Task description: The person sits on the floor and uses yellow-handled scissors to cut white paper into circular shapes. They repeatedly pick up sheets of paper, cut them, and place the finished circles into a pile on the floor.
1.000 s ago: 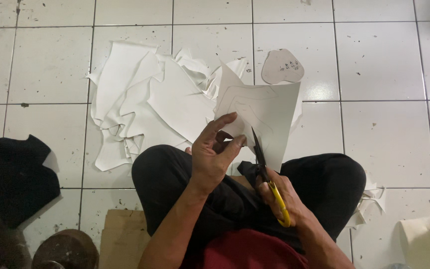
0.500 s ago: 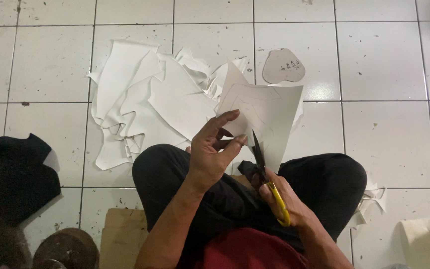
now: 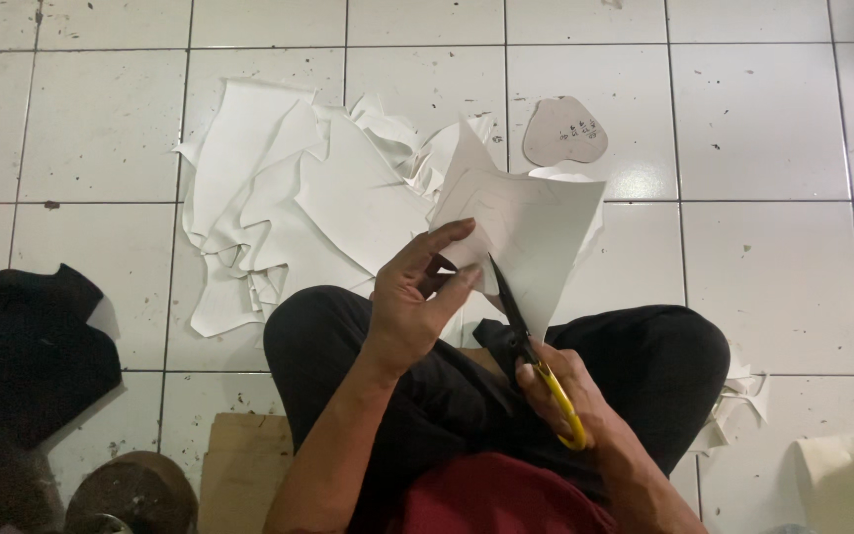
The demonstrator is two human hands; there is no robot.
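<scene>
My left hand (image 3: 415, 302) pinches the near edge of a white sheet (image 3: 536, 232) with faint pencil outlines, held up above my crossed legs in black trousers. My right hand (image 3: 570, 400) grips yellow-handled scissors (image 3: 531, 346); their dark blades point up into the lower edge of the sheet. Behind the sheet, a heap of white offcuts (image 3: 289, 208) lies on the tiled floor.
A grey rounded cardboard template (image 3: 565, 132) lies on the tiles beyond the sheet. Black cloth (image 3: 37, 346) sits at the left, a brown cardboard piece (image 3: 239, 470) and a dark round object (image 3: 130, 494) near my left knee. More white scraps (image 3: 743, 400) and a cream roll (image 3: 847, 480) lie at right.
The sheet has tilted and shifted slightly in my left hand; the scissors stay at its lower edge. Little else has moved.
</scene>
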